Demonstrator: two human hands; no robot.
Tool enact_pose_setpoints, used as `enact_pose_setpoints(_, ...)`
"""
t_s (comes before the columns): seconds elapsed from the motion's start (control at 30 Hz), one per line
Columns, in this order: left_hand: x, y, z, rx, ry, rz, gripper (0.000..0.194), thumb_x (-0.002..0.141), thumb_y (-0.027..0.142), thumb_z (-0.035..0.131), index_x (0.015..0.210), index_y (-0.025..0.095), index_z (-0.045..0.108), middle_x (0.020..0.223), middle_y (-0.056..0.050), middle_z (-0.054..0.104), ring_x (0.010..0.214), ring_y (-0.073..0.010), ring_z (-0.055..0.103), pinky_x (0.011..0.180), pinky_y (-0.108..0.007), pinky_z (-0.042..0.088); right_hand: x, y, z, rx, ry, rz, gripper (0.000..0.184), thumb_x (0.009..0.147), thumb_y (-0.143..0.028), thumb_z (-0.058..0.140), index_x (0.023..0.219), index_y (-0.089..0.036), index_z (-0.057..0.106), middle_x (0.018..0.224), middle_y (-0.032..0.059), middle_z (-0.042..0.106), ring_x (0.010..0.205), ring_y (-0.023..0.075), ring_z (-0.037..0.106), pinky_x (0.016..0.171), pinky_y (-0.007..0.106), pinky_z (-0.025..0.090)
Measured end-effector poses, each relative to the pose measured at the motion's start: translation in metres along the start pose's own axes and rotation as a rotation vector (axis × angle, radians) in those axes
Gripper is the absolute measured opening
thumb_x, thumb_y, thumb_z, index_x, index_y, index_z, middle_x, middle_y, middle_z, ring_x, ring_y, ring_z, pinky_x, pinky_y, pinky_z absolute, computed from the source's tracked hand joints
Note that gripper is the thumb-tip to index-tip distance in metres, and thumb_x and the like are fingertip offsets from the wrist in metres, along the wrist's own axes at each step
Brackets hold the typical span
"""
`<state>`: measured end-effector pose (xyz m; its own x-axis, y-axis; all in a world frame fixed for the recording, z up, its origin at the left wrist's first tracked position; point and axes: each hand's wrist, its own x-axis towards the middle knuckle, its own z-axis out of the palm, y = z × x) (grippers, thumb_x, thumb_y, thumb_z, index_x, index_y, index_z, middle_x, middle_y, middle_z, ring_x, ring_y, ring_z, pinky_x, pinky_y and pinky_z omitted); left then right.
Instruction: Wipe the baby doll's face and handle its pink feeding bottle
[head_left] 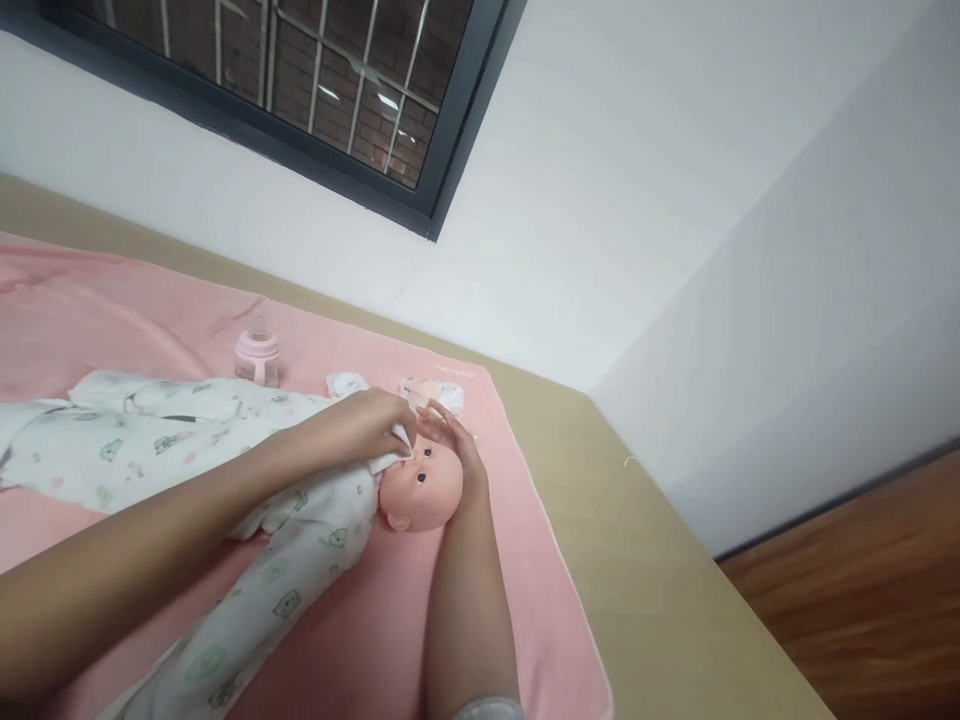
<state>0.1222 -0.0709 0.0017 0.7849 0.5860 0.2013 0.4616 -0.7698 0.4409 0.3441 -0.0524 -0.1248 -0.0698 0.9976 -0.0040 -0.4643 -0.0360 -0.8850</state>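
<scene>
A baby doll (pixel 424 490) lies on its back on a pink blanket (pixel 337 640), dressed in a white printed outfit (pixel 292 590). My left hand (pixel 379 425) is closed on a white cloth (pixel 390 458), which it presses at the doll's mouth and chin. Part of the cloth is hidden under the fingers. Along the far side of the doll's head rests my right hand (pixel 454 440), its fingers stretched out and slightly curved. Just beyond that hand lies a small clear and white item (pixel 442 396), partly covered and hard to make out.
A baby bottle with a pink collar (pixel 257 345) stands on the blanket behind the doll's body. The blanket covers a tan surface (pixel 622 560) that meets a white wall (pixel 525 300). A dark-framed window (pixel 431 200) is above, and brown wood (pixel 862 590) shows at lower right.
</scene>
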Motion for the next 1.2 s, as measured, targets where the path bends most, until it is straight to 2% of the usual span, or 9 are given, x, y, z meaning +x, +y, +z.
enact_pose_setpoints(0.27, 0.001, -0.007, 0.011, 0.011, 0.019, 0.024, 0.018, 0.074, 0.018, 0.057, 0.079, 0.022, 0.073, 0.083, 0.0, 0.072, 0.08, -0.0187, 0.064, 0.067, -0.026, 0.04, -0.001, -0.002, 0.001, -0.003, 0.0, 0.026, 0.039, 0.075, -0.039, 0.064, 0.112, -0.026, 0.06, 0.123, 0.0038, 0.067, 0.115, 0.0247, 0.061, 0.106, 0.047, 0.042)
enact_pose_setpoints(0.6, 0.004, -0.002, 0.011, 0.079, 0.052, -0.004, 0.019, 0.075, 0.016, 0.054, 0.08, 0.021, 0.072, 0.085, -0.003, 0.072, 0.082, -0.0217, 0.065, 0.068, -0.027, 0.041, 0.002, 0.001, -0.002, -0.022, -0.015, -0.001, 0.039, 0.075, -0.04, 0.064, 0.111, -0.026, 0.061, 0.114, 0.0027, 0.071, 0.112, 0.0231, 0.063, 0.104, 0.046, 0.044)
enact_pose_setpoints(0.83, 0.004, -0.004, 0.006, 0.082, 0.073, -0.04, 0.019, 0.077, 0.017, 0.054, 0.083, 0.021, 0.072, 0.087, -0.002, 0.072, 0.084, -0.0217, 0.064, 0.069, -0.027, 0.041, 0.0, -0.003, 0.001, -0.061, 0.02, 0.012, 0.042, 0.076, -0.04, 0.064, 0.115, -0.024, 0.061, 0.115, 0.0053, 0.07, 0.118, 0.0252, 0.059, 0.106, 0.048, 0.042)
enact_pose_setpoints(1.07, -0.007, -0.002, -0.014, 0.0, -0.033, -0.039, 0.019, 0.078, 0.02, 0.058, 0.086, 0.023, 0.074, 0.089, 0.001, 0.073, 0.083, -0.0181, 0.064, 0.071, -0.024, 0.042, -0.001, -0.001, 0.001, -0.022, 0.005, 0.015, 0.039, 0.074, -0.035, 0.066, 0.111, -0.025, 0.062, 0.117, 0.0037, 0.069, 0.113, 0.0231, 0.063, 0.106, 0.045, 0.043)
enact_pose_setpoints(1.2, -0.009, -0.004, -0.013, -0.028, -0.113, -0.034, 0.017, 0.076, 0.021, 0.059, 0.084, 0.024, 0.074, 0.086, 0.002, 0.072, 0.081, -0.017, 0.065, 0.067, -0.022, 0.042, -0.003, -0.002, 0.004, -0.005, 0.024, 0.032, 0.037, 0.074, -0.036, 0.066, 0.109, -0.026, 0.062, 0.123, 0.0039, 0.066, 0.117, 0.0242, 0.061, 0.108, 0.047, 0.041)
